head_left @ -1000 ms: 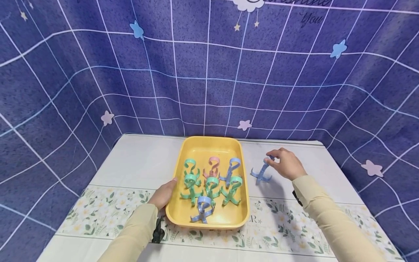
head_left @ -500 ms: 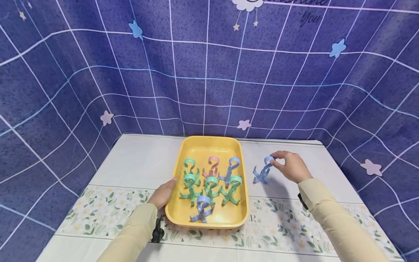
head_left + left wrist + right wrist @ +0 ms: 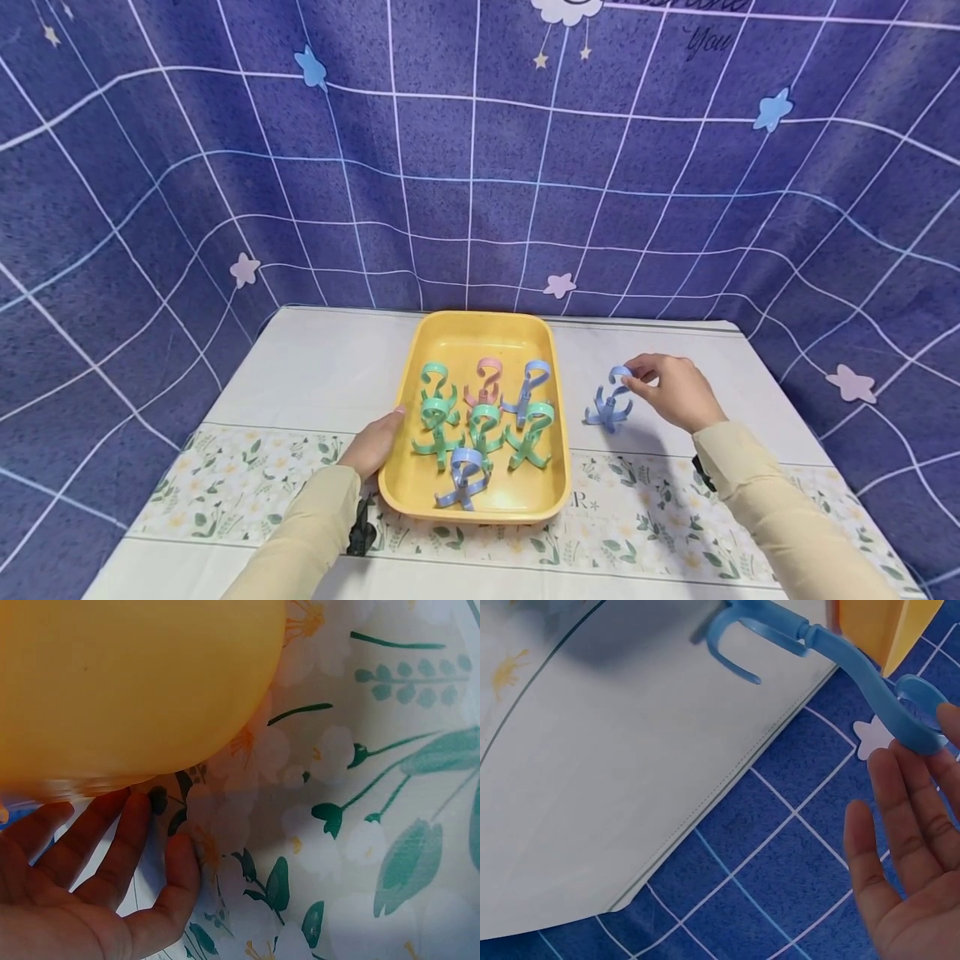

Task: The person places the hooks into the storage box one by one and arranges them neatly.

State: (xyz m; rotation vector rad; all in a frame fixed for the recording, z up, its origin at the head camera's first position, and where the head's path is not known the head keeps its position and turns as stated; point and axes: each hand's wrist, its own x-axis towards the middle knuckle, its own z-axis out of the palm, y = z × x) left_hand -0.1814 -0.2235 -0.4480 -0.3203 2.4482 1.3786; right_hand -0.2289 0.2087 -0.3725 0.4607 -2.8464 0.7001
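My right hand (image 3: pixel 678 390) pinches the top loop of a blue plastic hook hanger (image 3: pixel 609 410) right of the tray. Its several curved prongs hang downward, close to the white cloth; whether they touch it I cannot tell. In the right wrist view, the hanger (image 3: pixel 862 671) stretches from the fingertips toward the top, while the lower fingers stay loose. My left hand (image 3: pixel 372 444) holds the left rim of a yellow tray (image 3: pixel 411 367), thumb at the rim. From the left wrist view, the other fingers (image 3: pixel 120 855) lie against the tray's outer side and underside; the thumb is hidden.
Inside the tray stand similar hangers: several green ones (image 3: pixel 439 442), a pink one (image 3: pixel 487 385) and two blue ones, one being the front blue hanger (image 3: pixel 463 483). A white tablecloth (image 3: pixel 322 358) with a floral band lies beneath. A blue gridded curtain (image 3: pixel 480 192) encloses the back and sides.
The right hand has moved slightly right and toward me with the blue hook hanger, which has turned from slanted to more upright. Left hand and tray have stayed put.
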